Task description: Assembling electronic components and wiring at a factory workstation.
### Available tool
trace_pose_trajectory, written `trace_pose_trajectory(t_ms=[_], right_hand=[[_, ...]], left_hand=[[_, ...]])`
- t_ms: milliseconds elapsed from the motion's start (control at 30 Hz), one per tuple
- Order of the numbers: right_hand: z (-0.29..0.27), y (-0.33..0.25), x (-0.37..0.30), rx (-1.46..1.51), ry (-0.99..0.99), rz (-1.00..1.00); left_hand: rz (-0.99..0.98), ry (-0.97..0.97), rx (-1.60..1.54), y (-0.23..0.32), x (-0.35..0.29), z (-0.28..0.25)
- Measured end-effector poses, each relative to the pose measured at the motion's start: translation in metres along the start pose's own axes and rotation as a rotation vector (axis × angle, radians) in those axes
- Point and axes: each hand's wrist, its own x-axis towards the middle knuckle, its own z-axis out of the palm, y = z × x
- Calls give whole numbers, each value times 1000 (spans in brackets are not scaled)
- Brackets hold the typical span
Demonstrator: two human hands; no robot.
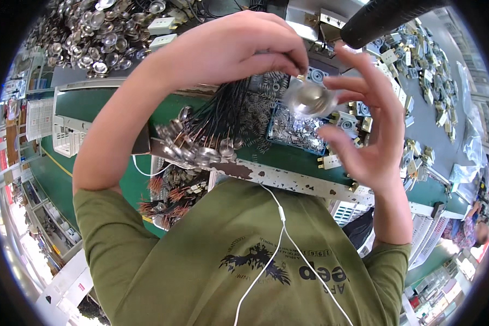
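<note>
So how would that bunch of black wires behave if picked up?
The black wires look thin, so they'd probably flop. Lying overlapped, strands might drag one another along. If attached, the metal cups at their near end could weigh that end down.

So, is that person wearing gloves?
No, bare skin shows on the fingers of both the left hand and the right hand, with a blurry shiny round piece between them.
</note>
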Motion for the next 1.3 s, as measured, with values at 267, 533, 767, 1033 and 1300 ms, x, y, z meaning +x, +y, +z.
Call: trace_pose_trajectory(t_ms=[267,533,767,1033,1300], right_hand=[[-4,-17,5,-588,145,37],[-17,-2,-8,-206,-694,514],[14,16,-38,-224,-303,287],[2,23,-41,-237,-270,470],[3,18,-49,-255,-235,446]], left_hand=[[-157,-194,-103,12,23,-3],[-114,-419,117,10,-10,26],[-185,-388,53,14,-29,28],[-142,-604,348,83,-31,48],[-137,-810,566,89,-61,109]])
